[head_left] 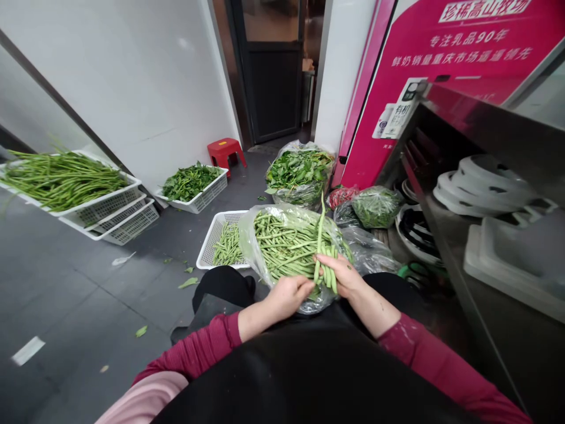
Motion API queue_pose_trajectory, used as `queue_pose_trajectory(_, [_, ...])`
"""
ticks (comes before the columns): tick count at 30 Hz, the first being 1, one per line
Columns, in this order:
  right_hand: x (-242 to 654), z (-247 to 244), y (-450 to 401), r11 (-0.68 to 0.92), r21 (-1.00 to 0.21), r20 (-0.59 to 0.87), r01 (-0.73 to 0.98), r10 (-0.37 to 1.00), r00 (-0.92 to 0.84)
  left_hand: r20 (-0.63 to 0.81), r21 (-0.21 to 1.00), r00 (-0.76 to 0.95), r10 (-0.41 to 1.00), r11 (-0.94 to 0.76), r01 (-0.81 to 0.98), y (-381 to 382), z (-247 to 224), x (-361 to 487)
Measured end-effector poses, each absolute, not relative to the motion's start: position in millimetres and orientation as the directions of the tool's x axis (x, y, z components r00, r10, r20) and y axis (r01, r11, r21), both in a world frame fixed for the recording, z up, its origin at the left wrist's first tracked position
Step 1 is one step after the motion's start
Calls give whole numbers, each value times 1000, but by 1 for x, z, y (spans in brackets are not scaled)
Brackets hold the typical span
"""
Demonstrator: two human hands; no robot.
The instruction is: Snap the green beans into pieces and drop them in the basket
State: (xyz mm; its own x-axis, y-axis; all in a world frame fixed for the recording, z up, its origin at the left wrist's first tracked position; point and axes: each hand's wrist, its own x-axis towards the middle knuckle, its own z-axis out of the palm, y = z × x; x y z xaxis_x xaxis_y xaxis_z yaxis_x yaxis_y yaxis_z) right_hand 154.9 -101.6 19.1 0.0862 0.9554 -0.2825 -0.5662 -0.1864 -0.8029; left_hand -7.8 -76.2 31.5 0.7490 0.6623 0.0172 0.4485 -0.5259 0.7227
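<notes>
Right in front of me sits a clear plastic bag point(251, 238) full of long green beans point(282, 244). My right hand point(342, 272) is closed around a small bunch of green beans point(327, 274) above the bag, and one long bean sticks up from it. Close by on the left, my left hand point(289, 297) pinches at the lower end of a bean from that bunch. Its fingertips partly hide the bean's end. Beside the bag on the left, a white basket point(207, 259) holds short bean pieces point(228, 244).
Stacked white baskets point(128, 227) with long green stalks stand at left. A basket of leafy greens point(189, 184) and a red stool point(226, 154) are behind. Bagged greens point(300, 171) stand ahead. A metal shelf point(459, 235) with white containers borders my right.
</notes>
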Motion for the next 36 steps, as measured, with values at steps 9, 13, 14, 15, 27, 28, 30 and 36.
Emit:
queue_pose_trajectory(9, [150,19,-103,-222,-842,-303,-492,949,89,70,407,986,151,-907,109,-78,51,-3])
queue_pose_trajectory(13, [156,16,-103,-287,-818,-361,-499,931,58,12,559,896,444,-746,363,-55,45,2])
queue_pose_trajectory(14, [158,15,-104,-307,-809,-368,-501,929,25,-28,649,818,575,-612,452,-45,41,2])
queue_pose_trajectory(15, [160,15,-105,-325,-799,-368,-505,930,-17,-92,751,741,666,-442,491,-34,36,1])
queue_pose_trajectory(27, [162,0,-116,-535,-611,-364,-583,844,-393,-227,918,525,820,360,-167,5,26,9])
queue_pose_trajectory(28, [161,0,-117,-536,-616,-375,-577,844,-384,-212,934,499,840,325,-151,4,27,8])
queue_pose_trajectory(30, [159,0,-117,-521,-633,-405,-573,853,-329,-174,960,448,877,252,-122,-1,29,5])
queue_pose_trajectory(36, [157,-6,-109,-383,-602,-493,-701,869,-52,18,996,368,930,-47,70,-34,42,-15])
